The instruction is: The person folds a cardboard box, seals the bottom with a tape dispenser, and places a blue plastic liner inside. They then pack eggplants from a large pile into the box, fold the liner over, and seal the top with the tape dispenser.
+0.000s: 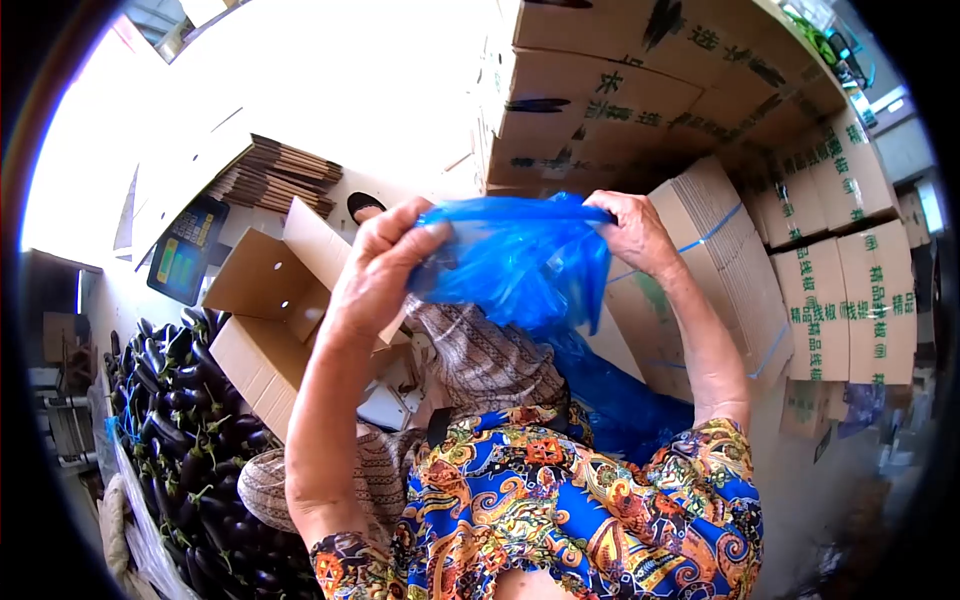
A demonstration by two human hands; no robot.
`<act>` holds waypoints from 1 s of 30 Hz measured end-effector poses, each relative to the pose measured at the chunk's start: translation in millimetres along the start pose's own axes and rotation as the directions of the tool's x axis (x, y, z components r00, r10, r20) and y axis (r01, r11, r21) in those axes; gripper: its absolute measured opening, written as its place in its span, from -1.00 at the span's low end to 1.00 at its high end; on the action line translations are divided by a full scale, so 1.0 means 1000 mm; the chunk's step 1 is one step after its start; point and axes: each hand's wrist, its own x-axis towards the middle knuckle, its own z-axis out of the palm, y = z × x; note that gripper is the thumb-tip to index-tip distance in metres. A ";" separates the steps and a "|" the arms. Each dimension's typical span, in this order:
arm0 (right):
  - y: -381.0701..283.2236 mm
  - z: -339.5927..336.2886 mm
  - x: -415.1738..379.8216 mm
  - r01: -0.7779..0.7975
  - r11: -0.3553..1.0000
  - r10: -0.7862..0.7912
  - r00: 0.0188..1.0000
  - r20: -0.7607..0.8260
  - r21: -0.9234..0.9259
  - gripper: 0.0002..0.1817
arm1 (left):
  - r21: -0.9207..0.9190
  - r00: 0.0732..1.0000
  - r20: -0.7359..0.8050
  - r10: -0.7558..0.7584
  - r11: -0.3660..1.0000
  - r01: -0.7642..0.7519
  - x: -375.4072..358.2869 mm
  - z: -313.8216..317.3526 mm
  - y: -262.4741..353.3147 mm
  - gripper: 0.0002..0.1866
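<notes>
Blue plastic bag [520,262]: being pulled open, pinched between left hand [375,265] and right hand [632,232] fingers; next, wider spread. Open box [270,320] below.

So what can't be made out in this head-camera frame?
- Inside of the crumpled blue plastic bag: hidden by its own folds.
- Left hand and right hand fingertips: buried in plastic.
- Open brown cardboard box contents: behind its flap.
- Dark purple eggplant pile: cut off at the left edge.

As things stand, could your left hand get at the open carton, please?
Probably not yet: the left hand is pinching the blue bag, which the right hand also holds. The carton lies just beyond it, with nothing between them.
</notes>
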 end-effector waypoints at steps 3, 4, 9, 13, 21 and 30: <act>0.009 0.001 0.005 0.096 0.978 -0.103 0.994 -0.026 -0.186 -0.75 | 0.031 0.964 -0.254 0.075 0.997 -0.069 -0.018 -0.023 0.026 -0.87; 0.008 0.003 0.008 0.093 0.981 -0.100 0.995 -0.032 -0.169 -0.72 | 0.079 0.946 -0.292 0.144 0.989 -0.126 -0.020 -0.040 0.031 -0.87; -0.037 -0.007 0.024 -0.122 0.820 0.083 0.992 0.096 0.560 -0.83 | 0.154 0.864 -0.424 0.271 0.962 -0.227 -0.050 -0.100 0.072 -0.85; -0.073 -0.012 0.045 -0.316 0.591 0.055 0.934 0.354 0.742 -0.84 | 0.326 0.769 -0.536 0.350 0.925 -0.194 -0.072 -0.151 0.088 -0.83; -0.140 0.012 0.081 -0.235 0.673 -0.111 0.905 0.410 0.702 -0.78 | 0.534 0.577 -0.693 0.432 0.845 0.008 -0.103 -0.255 0.024 -0.78; -0.251 0.119 0.108 -0.253 0.740 -0.039 0.909 0.415 0.624 -0.69 | 0.090 0.775 -0.601 0.194 0.980 -0.175 -0.137 -0.226 0.042 -0.83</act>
